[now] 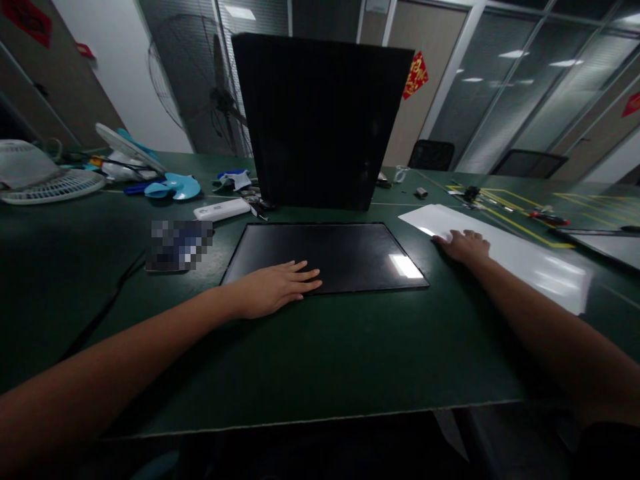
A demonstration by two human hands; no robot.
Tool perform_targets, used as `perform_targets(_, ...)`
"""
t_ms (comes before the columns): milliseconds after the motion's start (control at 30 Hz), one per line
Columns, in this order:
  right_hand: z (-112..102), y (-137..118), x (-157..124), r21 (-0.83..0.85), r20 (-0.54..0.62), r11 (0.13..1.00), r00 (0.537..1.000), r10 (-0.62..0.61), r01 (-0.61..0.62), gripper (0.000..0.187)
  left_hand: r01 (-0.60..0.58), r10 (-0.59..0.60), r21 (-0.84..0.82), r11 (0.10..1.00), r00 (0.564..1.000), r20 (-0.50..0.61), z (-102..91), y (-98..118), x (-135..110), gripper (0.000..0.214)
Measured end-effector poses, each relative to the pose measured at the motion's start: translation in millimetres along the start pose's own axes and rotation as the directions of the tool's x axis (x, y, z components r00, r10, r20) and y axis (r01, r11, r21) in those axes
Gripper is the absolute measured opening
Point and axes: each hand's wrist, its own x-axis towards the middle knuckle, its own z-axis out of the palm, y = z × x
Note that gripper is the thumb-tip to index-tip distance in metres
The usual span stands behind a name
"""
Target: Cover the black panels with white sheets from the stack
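A flat black panel (345, 250) lies on the dark green table (300, 360) in front of me. My left hand (273, 288) rests flat on the panel's near edge, fingers stretched out and together. To the right lies a large white sheet (520, 257). My right hand (465, 245) lies on the sheet's left part with fingers spread, holding nothing. Behind the panel stands a tall black upright panel (320, 120).
At the back left lie a white fan grille (47, 183), blue fan blades (173, 187), a white bar-shaped device (221, 209) and small tools. A blurred dark object (180, 245) sits left of the panel. Another flat panel (607, 247) lies far right. The table's front edge runs close to me.
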Motion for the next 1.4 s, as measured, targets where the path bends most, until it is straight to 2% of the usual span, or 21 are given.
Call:
perform_targets(67,1,1,2,0.040,0.055,0.998,0.998,0.044,-0.046,0.100,0.013,-0.013,-0.019,1.000,1.000,-0.010,1.1,-1,0,0.051)
perform_targets(167,1,0,4,0.085,0.121,0.993,0.990,0.074,-0.085,0.103,0.052,-0.055,-0.055,0.997,0.997,-0.058,2.1,2,0,0.051)
perform_targets(267,-2,-4,3,0.080,0.101,0.992,0.991,0.087,-0.095,0.098,0.110,-0.114,-0.046,0.993,0.989,-0.099,2.1,6,0,0.049)
perform_targets(333,-4,-7,1,0.074,0.081,0.993,0.993,0.089,-0.095,0.093,0.189,-0.188,-0.002,0.982,0.974,-0.129,2.5,9,0,0.049)
perform_targets(400,-6,-10,-3,0.068,0.053,0.994,0.995,0.079,-0.082,0.089,0.315,-0.304,0.037,0.949,0.938,-0.169,3.8,11,1,0.060)
perform_targets(500,-11,-13,-11,0.035,0.001,0.999,0.999,0.042,-0.042,0.080,0.517,-0.499,0.048,0.855,0.844,-0.195,7.0,11,2,0.085)
perform_targets(567,-17,-14,-16,0.007,-0.020,1.000,1.000,0.021,-0.020,0.073,0.581,-0.566,0.045,0.813,0.806,-0.176,8.7,10,1,0.090)
perform_targets(700,-34,-17,-28,-0.019,-0.104,1.000,0.995,0.002,-0.004,0.068,0.552,-0.543,0.045,0.833,0.830,-0.130,8.9,6,-2,0.089)
perform_targets(800,-50,-23,-41,-0.021,-0.217,1.000,0.976,-0.020,0.016,0.070,0.511,-0.503,0.044,0.858,0.855,-0.128,8.5,3,-5,0.090)
perform_targets(867,-61,-32,-53,-0.005,-0.334,0.999,0.942,-0.038,0.038,0.071,0.492,-0.483,0.048,0.869,0.866,-0.129,8.6,3,-7,0.093)
perform_targets(933,-71,-45,-67,0.017,-0.451,0.994,0.888,-0.087,0.106,0.070,0.480,-0.471,0.053,0.876,0.873,-0.124,8.5,5,-7,0.095)
perform_targets(1033,-80,-68,-89,0.029,-0.512,0.949,0.820,-0.257,0.315,0.065,0.466,-0.457,0.065,0.882,0.881,-0.121,7.5,9,-5,0.093)
perform_targets(1100,-81,-85,-106,0.031,-0.475,0.865,0.769,-0.427,0.500,0.061,0.459,-0.449,0.064,0.886,0.885,-0.122,7.0,14,-4,0.091)
perform_targets(1167,-77,-103,-122,0.040,-0.401,0.747,0.695,-0.596,0.664,0.059,0.471,-0.459,0.032,0.882,0.872,-0.172,7.2,19,-2,0.090)
perform_targets(1267,-67,-129,-146,0.076,-0.234,0.583,0.583,-0.778,0.809,0.062,0.504,-0.482,-0.049,0.862,0.786,-0.388,8.1,28,1,0.099)
perform_targets(1300,-64,-136,-154,0.099,-0.181,0.540,0.549,-0.816,0.836,0.064,0.497,-0.462,-0.053,0.866,0.756,-0.463,8.2,30,2,0.103)
perform_targets(1333,-61,-142,-160,0.127,-0.141,0.503,0.517,-0.844,0.855,0.065,0.475,-0.420,-0.031,0.879,0.744,-0.519,8.0,32,3,0.106)
perform_targets(1367,-60,-146,-166,0.159,-0.115,0.471,0.490,-0.864,0.868,0.066,0.435,-0.357,0.016,0.901,0.760,-0.543,7.5,33,3,0.104)
perform_targets(1400,-59,-149,-171,0.195,-0.102,0.443,0.468,-0.878,0.875,0.067,0.377,-0.281,0.078,0.923,0.799,-0.531,6.9,33,4,0.098)
